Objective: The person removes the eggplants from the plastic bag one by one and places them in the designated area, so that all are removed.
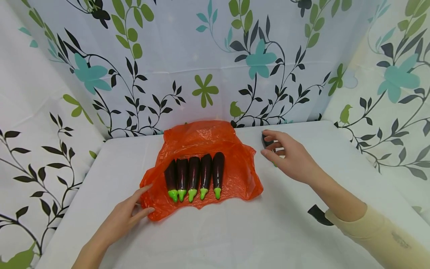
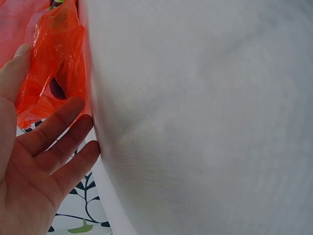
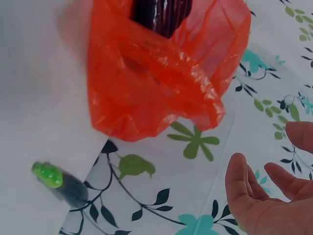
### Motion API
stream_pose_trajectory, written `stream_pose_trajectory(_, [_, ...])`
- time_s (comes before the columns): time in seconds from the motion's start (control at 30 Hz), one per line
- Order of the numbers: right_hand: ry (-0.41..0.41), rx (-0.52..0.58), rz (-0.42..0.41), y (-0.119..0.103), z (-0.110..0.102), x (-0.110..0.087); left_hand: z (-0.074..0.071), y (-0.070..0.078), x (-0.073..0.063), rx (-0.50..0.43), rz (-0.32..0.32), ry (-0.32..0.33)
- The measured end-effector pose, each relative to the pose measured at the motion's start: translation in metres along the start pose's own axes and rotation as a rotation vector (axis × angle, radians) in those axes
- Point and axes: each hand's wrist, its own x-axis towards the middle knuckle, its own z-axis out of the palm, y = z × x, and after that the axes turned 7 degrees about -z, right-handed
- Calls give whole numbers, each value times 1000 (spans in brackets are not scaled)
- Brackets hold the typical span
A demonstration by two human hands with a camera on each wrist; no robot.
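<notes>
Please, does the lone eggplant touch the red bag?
Apart. In the right wrist view, a clear gap of white table separates the lone eggplant from the red bag.

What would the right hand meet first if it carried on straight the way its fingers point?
The right hand would likely meet the lone eggplant, partly hidden by its fingers in the head view, though depth there is hard to judge.

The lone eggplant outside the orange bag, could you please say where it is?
In the head view, the lone eggplant lies right of the orange bag, partly hidden by the right hand.
</notes>
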Motion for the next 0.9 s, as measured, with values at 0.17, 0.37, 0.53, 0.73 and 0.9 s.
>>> stream_pose_trajectory(0.17, [-16, 39, -73, -18, 10, -6, 0, -1, 0, -4, -4, -3])
stream_pose_trajectory(0.37, [-50, 67, -114, -30, 26, -8, 0, -2, 1, -5, -16, -14])
stream_pose_trajectory(0.53, [-89, 88, -112, -36, 39, -9, -1, -1, 1, -9, -25, -21])
stream_pose_trajectory(0.73, [-130, 110, -127, -37, 55, -7, 0, -1, 1, -6, -21, -18])
stream_pose_trajectory(0.9, [-161, 145, -111, -32, 70, -5, 0, -1, 1, -4, -29, -22])
